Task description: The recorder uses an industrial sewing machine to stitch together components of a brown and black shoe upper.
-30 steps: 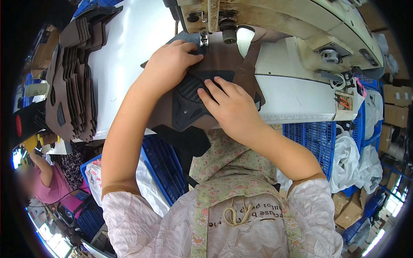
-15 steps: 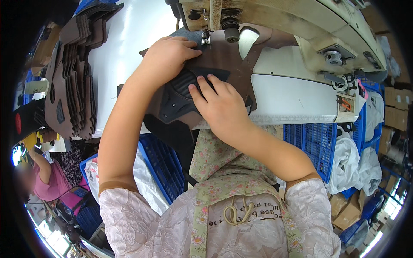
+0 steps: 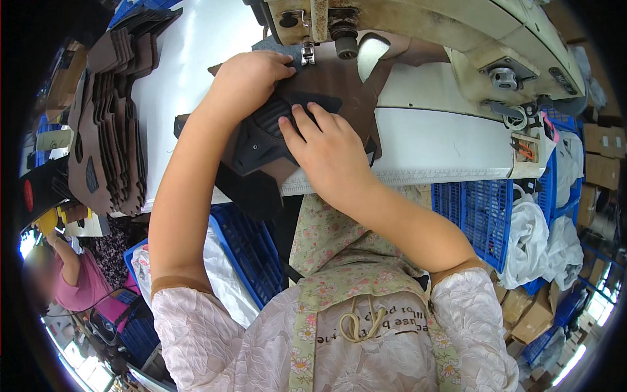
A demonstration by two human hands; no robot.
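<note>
A brown leather-like piece (image 3: 339, 77), with a black ribbed panel (image 3: 266, 121) on it, lies on the white sewing table under the presser foot (image 3: 307, 53) of a sewing machine (image 3: 418, 29). My left hand (image 3: 248, 81) rests on its left part, fingers curled and close together, with the fingertips just left of the foot. Across the black panel lies my right hand (image 3: 330, 150), fingers spread and flat. A black flap (image 3: 251, 191) of the work hangs over the table's near edge. Under my left palm the material is hidden.
A tall stack of brown cut pieces (image 3: 108, 124) stands on the table's left side. Blue crates (image 3: 473, 219) with white bags (image 3: 526, 238) are at the right; another blue crate (image 3: 245, 255) sits below the table. A person in pink (image 3: 81, 281) is at far left.
The work and both hands have shifted slightly left and away from me. The whole view has also shifted a little. Both hands keep their contact with the work.
</note>
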